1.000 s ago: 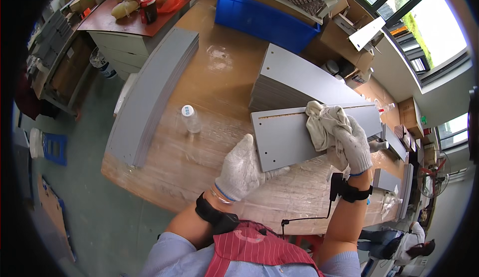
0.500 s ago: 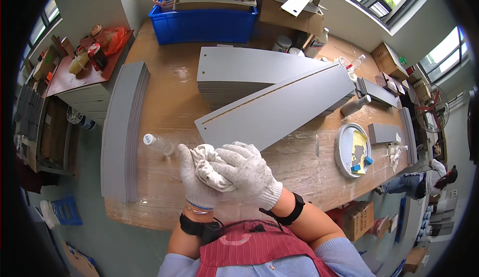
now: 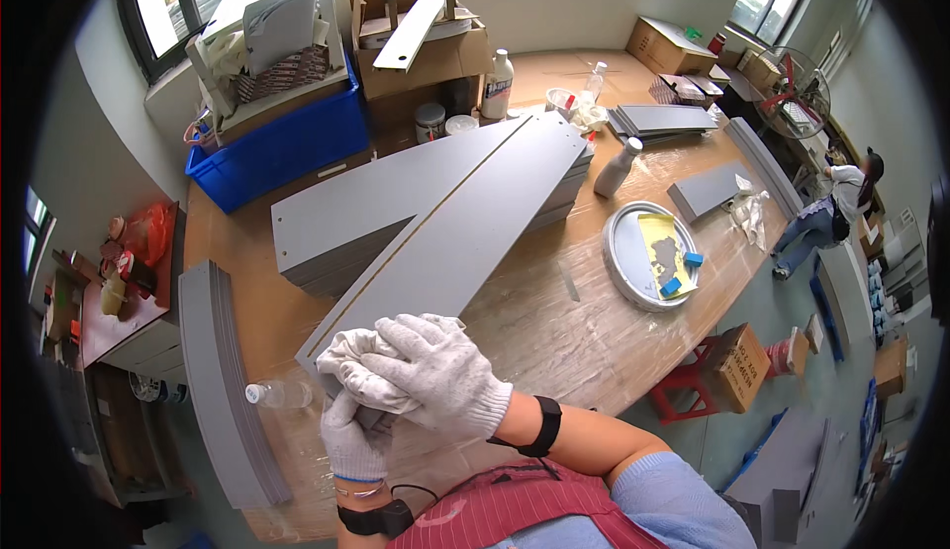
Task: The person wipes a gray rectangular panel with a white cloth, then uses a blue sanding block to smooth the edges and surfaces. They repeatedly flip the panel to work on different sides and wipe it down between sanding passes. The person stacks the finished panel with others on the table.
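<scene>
A long grey board (image 3: 450, 237) with a narrow brown groove lies slantwise across a stack of grey boards (image 3: 336, 203). At its near end, my right hand (image 3: 430, 371), in a white knitted glove, is closed on a crumpled white cloth (image 3: 354, 359) that covers the board's corner. Just below sits my left hand (image 3: 356, 445), gloved too, close against the same end. Its fingers are mostly hidden under the cloth and my right hand, so its grip does not show. A clear plastic bottle (image 3: 282, 394) lies tilted or on its side to the left.
Another board stack (image 3: 228, 381) lines the table's left edge. To the right are a round grey lid (image 3: 618, 262) with yellow sandpaper and blue blocks, and a grey bottle (image 3: 616, 171). A blue bin (image 3: 287, 148) stands far left. A person (image 3: 841, 193) is at the far right.
My hands held the cloth between them in front of the board; now they are at its near end, with the cloth against it. The view has turned to the right.
</scene>
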Available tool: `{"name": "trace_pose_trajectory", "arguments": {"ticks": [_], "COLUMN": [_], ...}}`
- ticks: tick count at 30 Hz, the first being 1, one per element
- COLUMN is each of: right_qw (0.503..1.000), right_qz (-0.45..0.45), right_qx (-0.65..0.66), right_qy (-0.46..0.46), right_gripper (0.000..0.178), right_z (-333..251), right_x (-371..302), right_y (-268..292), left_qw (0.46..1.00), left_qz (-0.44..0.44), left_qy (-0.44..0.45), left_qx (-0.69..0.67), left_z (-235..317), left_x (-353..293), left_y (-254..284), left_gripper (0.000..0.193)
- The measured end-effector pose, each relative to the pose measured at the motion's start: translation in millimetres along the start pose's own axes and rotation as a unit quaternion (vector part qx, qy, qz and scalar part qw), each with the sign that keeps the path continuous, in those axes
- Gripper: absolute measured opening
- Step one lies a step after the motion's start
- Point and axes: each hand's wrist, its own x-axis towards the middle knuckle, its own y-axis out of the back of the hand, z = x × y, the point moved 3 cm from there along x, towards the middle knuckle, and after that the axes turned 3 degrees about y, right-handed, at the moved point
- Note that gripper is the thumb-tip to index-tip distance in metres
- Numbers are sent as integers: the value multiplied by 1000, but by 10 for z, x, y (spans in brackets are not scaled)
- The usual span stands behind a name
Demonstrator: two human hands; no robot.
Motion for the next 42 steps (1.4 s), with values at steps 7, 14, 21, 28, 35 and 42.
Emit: {"name": "trace_pose_trajectory", "arguments": {"ticks": [7,14,21,28,35,42], "right_qw": [996,972,910,801,859,934], "right_qz": [42,107,132,172,230,158], "right_qx": [-60,-153,-136,-323,-360,-82], "right_qy": [-56,-145,-370,-474,-281,-311], "right_gripper": [43,35,35,34,45,45], "right_z": [930,2473,3745,3679,2896,1430], "right_x": [114,193,135,119,-216,-558], "right_y": [99,797,1082,1123,735,219], "left_qw": [992,984,981,983,988,995], "left_qz": [115,142,132,150,128,76], "left_qy": [-24,0,6,-19,-6,25], "left_qx": [50,111,142,101,84,66], "left_z": [81,66,76,0,-36,-73], "left_x": [-160,-204,-214,-178,-143,-200], "left_y": [180,230,334,307,313,245], "left_gripper": [39,38,37,31,31,35]}}
